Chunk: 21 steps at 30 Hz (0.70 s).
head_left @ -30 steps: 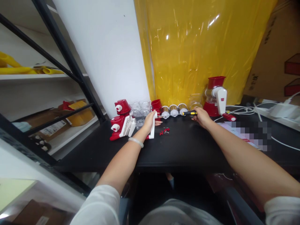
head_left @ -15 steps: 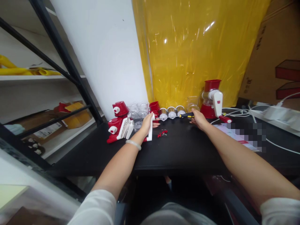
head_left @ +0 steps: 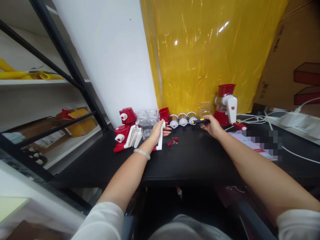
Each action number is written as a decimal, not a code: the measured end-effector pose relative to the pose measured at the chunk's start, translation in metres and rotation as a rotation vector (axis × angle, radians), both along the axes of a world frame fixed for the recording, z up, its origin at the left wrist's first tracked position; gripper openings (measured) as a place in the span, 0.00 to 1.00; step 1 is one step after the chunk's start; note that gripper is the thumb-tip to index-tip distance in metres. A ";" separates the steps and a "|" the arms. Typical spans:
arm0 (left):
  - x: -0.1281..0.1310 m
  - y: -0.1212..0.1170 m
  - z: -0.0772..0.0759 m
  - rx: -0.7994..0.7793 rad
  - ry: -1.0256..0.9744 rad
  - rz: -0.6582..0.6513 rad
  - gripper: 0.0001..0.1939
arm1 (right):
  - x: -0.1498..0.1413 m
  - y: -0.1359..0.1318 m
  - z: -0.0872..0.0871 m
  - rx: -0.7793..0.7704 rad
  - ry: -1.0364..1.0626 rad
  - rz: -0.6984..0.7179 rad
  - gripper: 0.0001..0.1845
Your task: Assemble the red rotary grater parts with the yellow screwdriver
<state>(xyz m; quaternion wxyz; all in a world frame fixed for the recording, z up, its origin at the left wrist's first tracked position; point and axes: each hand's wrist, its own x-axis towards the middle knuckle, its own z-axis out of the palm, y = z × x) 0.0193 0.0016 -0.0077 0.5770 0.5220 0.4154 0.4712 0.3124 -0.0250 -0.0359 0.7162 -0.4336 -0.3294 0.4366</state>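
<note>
Driving a fastener looks to be the step in hand, judged from the pose: the right hand is wrapped around the black-and-yellow handle of a screwdriver, whose thin shaft runs level toward 9 o'clock and ends at the top of a white crank arm. The left hand is clamped on that white part, holding it upright on the black table; a pale bangle sits on that wrist. The two hands are well apart, joined only by the tool's length. The next move, as I judge it, calls for keeping the tip seated and the shaft square to the part while the left hand resists the twist; a slip would send the tip toward the left fingers. Small red clips lie loose on the table just at 4 o'clock of the white part. At 9 o'clock of the left hand lie red-and-white housings; behind them, clear cups. Three steel drums stand in a row at 12 o'clock of the shaft. An assembled red grinder stands at 1 o'clock of the right hand. Writing: a small red mark on the grinder's white handle and dark print on the cardboard box at 2 o'clock, both too small to read; a sheet at 3 o'clock is blurred out.
</note>
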 end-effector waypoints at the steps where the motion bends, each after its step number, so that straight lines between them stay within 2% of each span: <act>1: 0.000 0.000 0.000 -0.001 0.004 0.002 0.22 | 0.000 0.001 -0.001 -0.013 -0.022 -0.004 0.07; 3: -0.001 0.001 0.000 0.004 0.012 0.004 0.22 | 0.001 0.003 -0.003 -0.036 -0.090 -0.013 0.14; 5: -0.001 0.001 -0.001 0.019 0.019 0.011 0.22 | 0.000 0.003 -0.004 -0.038 -0.167 -0.031 0.16; 8: -0.002 0.002 -0.001 0.041 0.025 0.036 0.23 | -0.001 0.002 -0.003 -0.028 -0.201 -0.051 0.11; 11: -0.002 0.001 -0.001 0.036 0.032 0.061 0.23 | -0.004 -0.002 0.000 -0.021 -0.102 -0.018 0.04; 14: -0.002 -0.001 0.000 0.053 0.030 0.045 0.22 | -0.004 -0.003 0.002 0.003 -0.003 0.012 0.06; 17: -0.001 -0.002 0.000 0.073 0.038 0.037 0.21 | -0.001 0.000 0.001 -0.002 -0.002 0.007 0.04; 21: -0.001 -0.001 0.000 0.096 0.045 0.056 0.18 | 0.003 0.007 -0.006 -0.048 -0.141 -0.048 0.17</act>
